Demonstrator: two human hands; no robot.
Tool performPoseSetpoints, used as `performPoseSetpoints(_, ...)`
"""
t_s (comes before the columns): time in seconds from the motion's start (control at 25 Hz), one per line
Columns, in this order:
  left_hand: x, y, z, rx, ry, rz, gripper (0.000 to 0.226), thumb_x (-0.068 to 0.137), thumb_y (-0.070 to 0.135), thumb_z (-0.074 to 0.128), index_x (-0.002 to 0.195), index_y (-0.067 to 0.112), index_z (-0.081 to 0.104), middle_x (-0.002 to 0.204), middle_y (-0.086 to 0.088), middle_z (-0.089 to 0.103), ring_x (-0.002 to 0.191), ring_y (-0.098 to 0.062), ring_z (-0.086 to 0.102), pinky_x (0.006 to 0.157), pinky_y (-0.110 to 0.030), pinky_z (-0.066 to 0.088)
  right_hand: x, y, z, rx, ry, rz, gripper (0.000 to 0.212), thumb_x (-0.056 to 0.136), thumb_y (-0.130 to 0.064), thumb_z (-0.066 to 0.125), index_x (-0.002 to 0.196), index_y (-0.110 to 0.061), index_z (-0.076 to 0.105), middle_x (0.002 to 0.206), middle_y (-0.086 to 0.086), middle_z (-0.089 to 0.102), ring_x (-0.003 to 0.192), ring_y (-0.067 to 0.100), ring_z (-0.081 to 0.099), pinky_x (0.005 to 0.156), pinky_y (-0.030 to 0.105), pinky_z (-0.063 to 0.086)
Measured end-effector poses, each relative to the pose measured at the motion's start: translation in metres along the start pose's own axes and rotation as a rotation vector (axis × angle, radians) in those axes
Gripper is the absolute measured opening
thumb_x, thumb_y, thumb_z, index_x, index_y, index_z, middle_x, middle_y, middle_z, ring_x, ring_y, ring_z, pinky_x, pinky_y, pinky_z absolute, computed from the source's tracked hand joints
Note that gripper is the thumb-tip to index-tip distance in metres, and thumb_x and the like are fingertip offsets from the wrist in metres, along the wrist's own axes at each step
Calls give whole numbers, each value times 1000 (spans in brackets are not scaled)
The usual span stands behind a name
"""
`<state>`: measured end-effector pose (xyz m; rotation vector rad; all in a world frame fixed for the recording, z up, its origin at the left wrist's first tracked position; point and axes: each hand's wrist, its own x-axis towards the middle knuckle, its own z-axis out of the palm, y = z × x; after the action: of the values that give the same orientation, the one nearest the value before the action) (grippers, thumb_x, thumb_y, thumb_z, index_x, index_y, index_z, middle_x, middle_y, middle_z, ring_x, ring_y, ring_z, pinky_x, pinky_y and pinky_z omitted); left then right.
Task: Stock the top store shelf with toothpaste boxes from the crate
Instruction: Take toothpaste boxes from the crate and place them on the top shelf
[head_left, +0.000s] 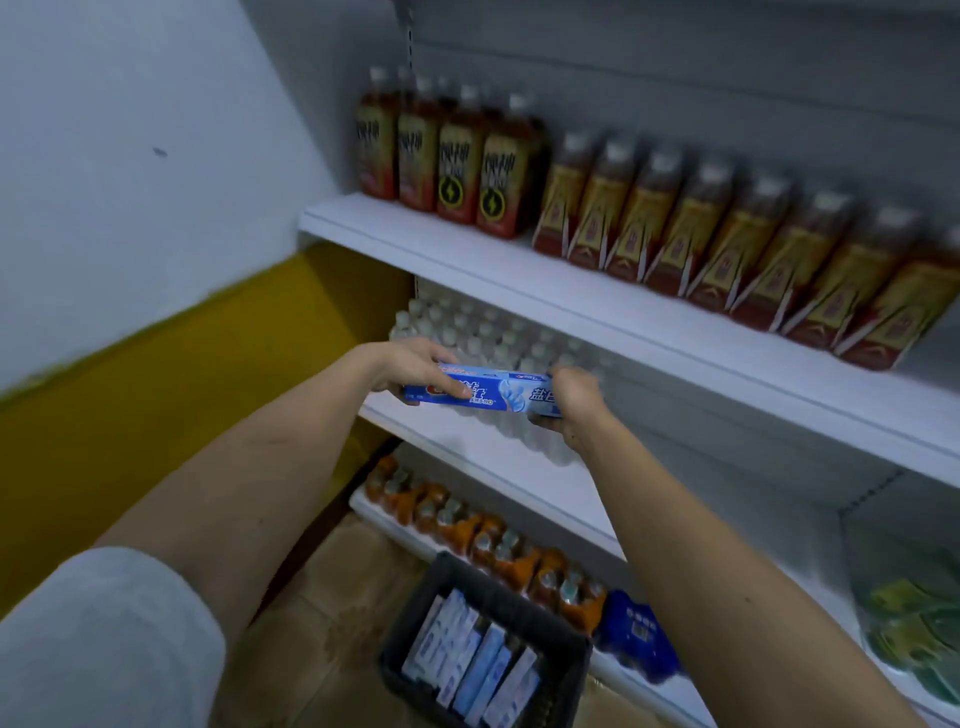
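Gripping the toothpaste box by its ends — left hand, right hand — we are holding it level, well above the crate; we should be lifting it higher, keeping it flat.

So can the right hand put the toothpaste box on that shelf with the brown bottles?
Probably yes. The right hand and left hand hold the toothpaste box just below that shelf, whose front strip lies bare before the brown bottles.
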<state>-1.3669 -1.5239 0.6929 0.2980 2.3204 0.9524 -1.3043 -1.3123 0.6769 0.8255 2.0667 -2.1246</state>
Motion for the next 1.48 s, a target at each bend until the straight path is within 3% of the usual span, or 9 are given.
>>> performPoseSetpoints(0.16,-25,2,-62,-4,100,129,36,75,45,81,103,27,70,100,0,71,88,-15,65,62,-25,49,-21,-55,36,-94,-10,-130,22,101,-24,41,115,-8,49,93,12,63,65,18,61,52,29,54)
performPoseSetpoints(0.28,-45,19,-119,22,166,212,35,77,42,79,107,25,70,104,0,71,95,-18,66,69,-28,52,-43,-102,55,-235,-27,-390,26,102,-33,41,120,-16,50,108,3,58,84,16,60,67,32,54)
performPoseSetpoints(0.4,-66,39,-170,54,204,283,34,80,42,76,109,25,69,108,-1,69,99,-20,64,78,-37,54,-65,-147,64,-75,-70,-486,29,103,-29,32,123,-21,51,109,4,59,92,23,64,84,45,57)
performPoseSetpoints(0.52,-80,50,-208,2,217,332,30,84,38,74,110,25,67,111,-4,68,95,-19,60,73,-32,50,-84,-182,63,94,-88,-495,29,104,-18,32,120,-13,56,99,6,67,82,23,66,77,39,57)
performPoseSetpoints(0.76,-91,89,-246,-72,284,440,30,82,29,77,110,24,69,106,-3,71,84,-11,65,62,-20,51,-86,-224,60,-60,-67,-732,28,101,-2,43,125,-2,59,113,14,67,86,19,68,64,25,60)
performPoseSetpoints(1.04,-95,157,-292,-96,423,548,55,65,40,84,113,21,68,112,-3,71,99,-17,69,63,-21,52,-91,-297,39,-208,-76,-856,31,98,-24,57,128,-17,54,112,4,61,70,18,73,62,27,59)
performPoseSetpoints(1.2,-94,183,-317,-223,531,615,40,74,23,82,110,16,66,123,-9,61,101,-16,65,68,-23,58,-89,-330,39,-379,-41,-991,31,92,-15,65,122,-19,58,114,13,57,69,29,73,75,44,61)
performPoseSetpoints(1.36,-95,197,-341,-183,514,608,46,76,24,77,120,17,62,122,-7,58,110,-20,60,67,-22,59,-85,-358,42,-480,62,-1061,31,90,-16,67,121,-18,59,104,2,59,64,20,67,62,34,61)
performPoseSetpoints(1.48,-82,203,-362,-127,559,639,47,77,28,75,121,17,61,117,-5,59,108,-21,60,72,-25,60,-71,-383,53,-540,160,-1103,37,89,-19,69,124,-18,58,109,5,61,81,22,65,72,36,57)
